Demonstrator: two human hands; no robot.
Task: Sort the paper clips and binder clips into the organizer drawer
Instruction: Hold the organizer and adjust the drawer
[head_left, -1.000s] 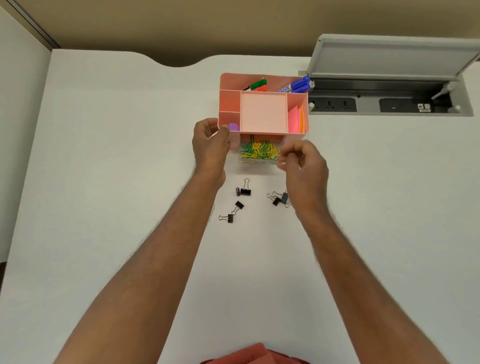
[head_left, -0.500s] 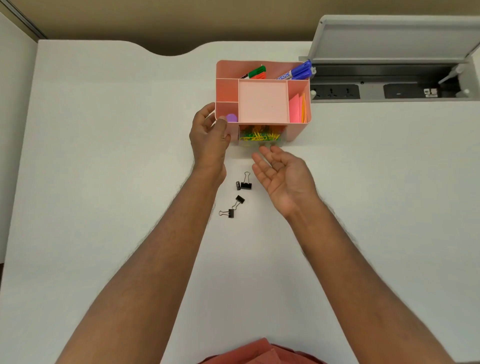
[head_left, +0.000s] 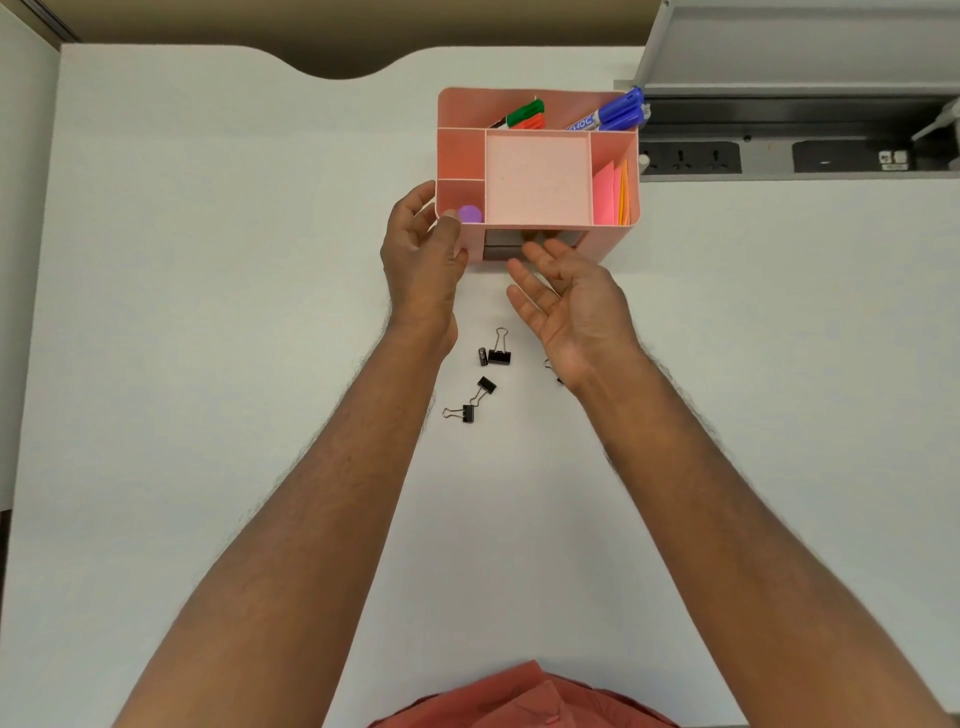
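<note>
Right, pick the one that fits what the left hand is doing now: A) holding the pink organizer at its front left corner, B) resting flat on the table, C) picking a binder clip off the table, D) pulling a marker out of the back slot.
A: the left hand grips the front left corner of the pink organizer, away from the binder clips.

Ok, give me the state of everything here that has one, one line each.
drawer: pushed in, contents not visible.
left hand: grips the organizer's left front corner.
right hand: open, palm up, fingertips at the drawer front.
binder clips: loose on the desk, not yet sorted.
power-socket lid: flipped up, open.
markers: capped, in the rear compartment.
</note>
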